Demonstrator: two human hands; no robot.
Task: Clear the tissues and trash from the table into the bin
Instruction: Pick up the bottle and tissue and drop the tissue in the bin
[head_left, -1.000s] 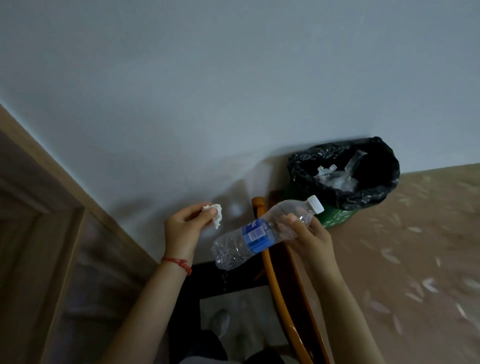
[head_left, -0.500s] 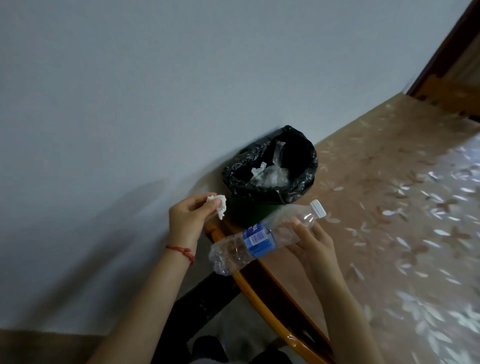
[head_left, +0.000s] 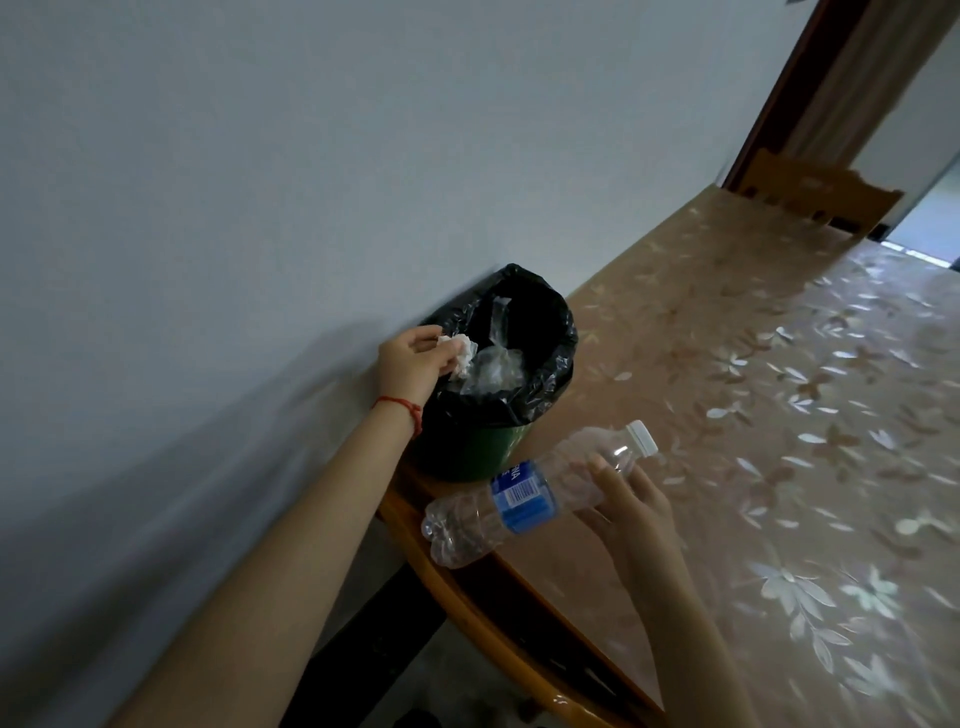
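A green bin (head_left: 470, 452) lined with a black bag (head_left: 550, 358) stands on the table corner against the wall. Clear plastic wrapping (head_left: 488, 371) lies inside it. My left hand (head_left: 410, 361) is over the bin's left rim, shut on a crumpled white tissue (head_left: 98, 351) held above the opening. My right hand (head_left: 631, 499) is lower right of the bin, shut on an empty clear bottle (head_left: 519, 499) with a blue label and a white cap, held tilted over the table edge.
The table (head_left: 779, 415) carries a brown cloth with a pale flower print and has an orange wooden edge (head_left: 467, 587). A grey wall (head_left: 260, 208) runs along the left. A wooden chair back (head_left: 810, 192) and a doorway lie at the far end.
My left hand has carried the tissue up and right until it hangs over the bin's opening. The view has swung right and closer. The right hand keeps the bottle at about the same place.
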